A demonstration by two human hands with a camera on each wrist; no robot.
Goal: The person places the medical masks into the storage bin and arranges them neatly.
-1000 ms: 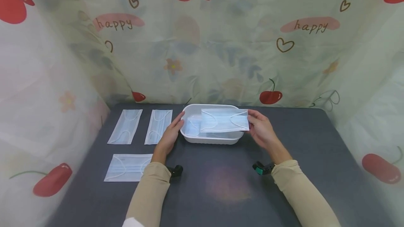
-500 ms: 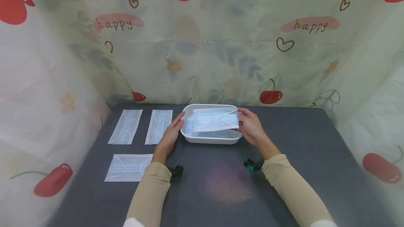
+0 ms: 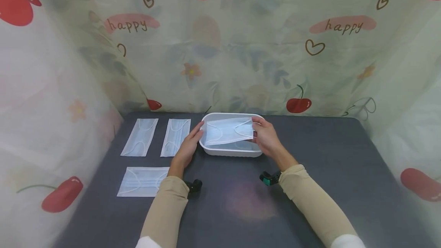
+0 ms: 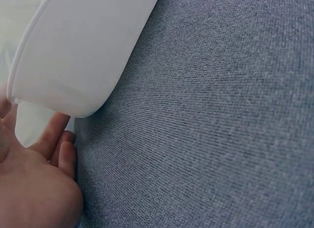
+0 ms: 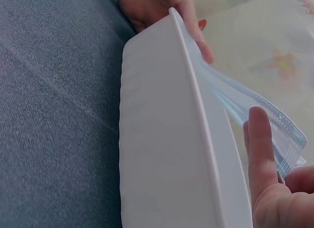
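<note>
A light blue face mask (image 3: 229,131) with white ear loops slants across the mouth of a white plastic tub (image 3: 231,152). My right hand (image 3: 270,139) pinches the mask by its right end, between thumb and fingers. In the right wrist view, that mask (image 5: 267,115) sags down toward the tub's far end. My left hand (image 3: 186,148) holds the tub's left end, a digit over the rim and the other fingers (image 4: 51,134) along the outside. Most of the tub's inside is hidden under the mask.
On the dark grey table (image 3: 220,217), two upright masks lie left of the tub, a far-left mask (image 3: 139,137) and a nearer mask (image 3: 175,137). A sideways mask (image 3: 142,182) lies below them, partly behind my left forearm. Printed curtains (image 3: 220,68) enclose the back and sides.
My right hand has moved left with the mask, bringing it from the tub's right part over its left part, slightly tilted. My left hand has stayed at the tub's end.
</note>
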